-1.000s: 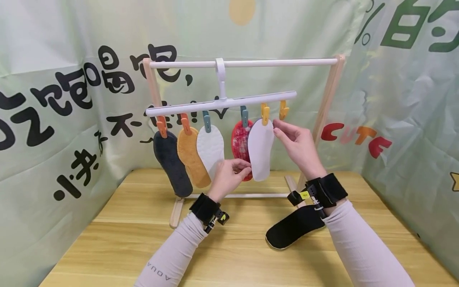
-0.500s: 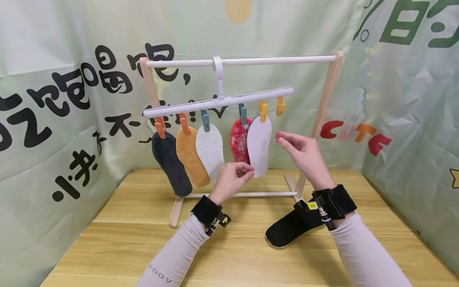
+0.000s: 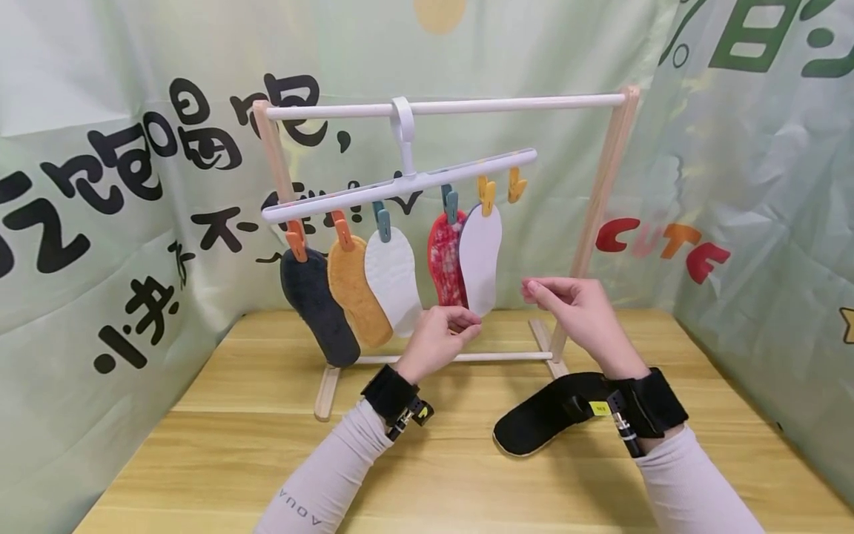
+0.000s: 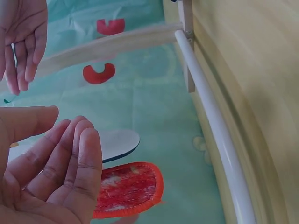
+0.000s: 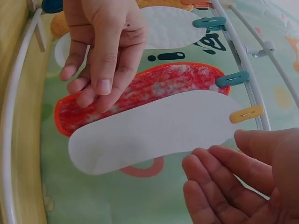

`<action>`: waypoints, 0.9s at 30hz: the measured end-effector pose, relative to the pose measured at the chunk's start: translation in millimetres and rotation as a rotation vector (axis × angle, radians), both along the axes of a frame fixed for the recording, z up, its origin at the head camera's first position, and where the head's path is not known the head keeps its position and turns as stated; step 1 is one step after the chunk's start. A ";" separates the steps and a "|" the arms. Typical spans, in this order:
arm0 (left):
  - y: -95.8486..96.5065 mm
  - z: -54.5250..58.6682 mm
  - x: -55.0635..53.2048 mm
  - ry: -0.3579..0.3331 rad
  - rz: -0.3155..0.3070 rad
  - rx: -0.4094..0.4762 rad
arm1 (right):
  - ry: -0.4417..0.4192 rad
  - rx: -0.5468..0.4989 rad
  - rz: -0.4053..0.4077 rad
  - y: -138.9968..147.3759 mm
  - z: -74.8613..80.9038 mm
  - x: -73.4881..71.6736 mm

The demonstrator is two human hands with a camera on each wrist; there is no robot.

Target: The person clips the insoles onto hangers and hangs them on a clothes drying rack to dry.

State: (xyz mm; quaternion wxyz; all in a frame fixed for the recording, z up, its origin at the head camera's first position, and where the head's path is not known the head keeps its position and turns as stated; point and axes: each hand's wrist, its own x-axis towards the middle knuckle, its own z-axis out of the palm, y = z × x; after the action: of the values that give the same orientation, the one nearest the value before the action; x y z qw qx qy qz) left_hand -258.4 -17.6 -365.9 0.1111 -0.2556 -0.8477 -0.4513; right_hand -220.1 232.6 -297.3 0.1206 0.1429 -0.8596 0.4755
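Note:
A smooth white insole [image 3: 480, 259] hangs from a yellow clip [image 3: 488, 199] on the white hanger [image 3: 414, 182]. Beside it a red patterned insole [image 3: 444, 256] hangs from a teal clip [image 3: 451, 206]. My left hand [image 3: 440, 334] is near the lower ends of these two, its thumb apart from loosely bent fingers and nothing held. To the right of the white insole, my right hand [image 3: 577, 311] is in the air with relaxed fingers, also holding nothing. At the hanger's right end another yellow clip [image 3: 516, 185] carries nothing.
Dark grey [image 3: 319, 308], tan [image 3: 359, 293] and quilted white insoles [image 3: 392, 278] hang at left. The hanger tilts, right end higher, on a wood-legged rack's white rail [image 3: 507, 105]. A black insole [image 3: 543, 415] lies on the wooden table [image 3: 467, 489] under my right wrist.
My right hand has come away from the white insole's upper edge, moving down and right. The hanger's right end has risen, lifting the white and red insoles. My left hand has shifted slightly.

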 end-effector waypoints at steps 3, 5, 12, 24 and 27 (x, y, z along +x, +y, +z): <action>1.7 -1.0 1.0 -0.007 -0.010 -0.016 | -0.007 0.029 0.000 4.4 -4.4 4.5; 2.8 -1.5 1.6 -0.012 -0.013 -0.027 | -0.016 0.045 0.008 7.1 -7.5 7.0; 7.4 -4.0 4.1 -0.017 -0.025 -0.068 | -0.038 0.124 0.024 13.6 -17.7 12.8; 11.0 -6.7 5.7 -0.030 -0.051 -0.065 | -0.028 0.182 0.057 23.0 -25.2 19.8; 12.1 -7.9 6.0 -0.031 -0.059 -0.071 | -0.032 0.201 0.064 26.7 -26.9 21.6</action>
State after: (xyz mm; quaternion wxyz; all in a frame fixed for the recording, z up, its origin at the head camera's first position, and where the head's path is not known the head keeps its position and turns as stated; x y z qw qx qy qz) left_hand -252.3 -5.5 -373.8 0.0757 -0.2773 -0.8568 -0.4281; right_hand -198.4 259.3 -324.3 0.0763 0.1741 -0.8998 0.3926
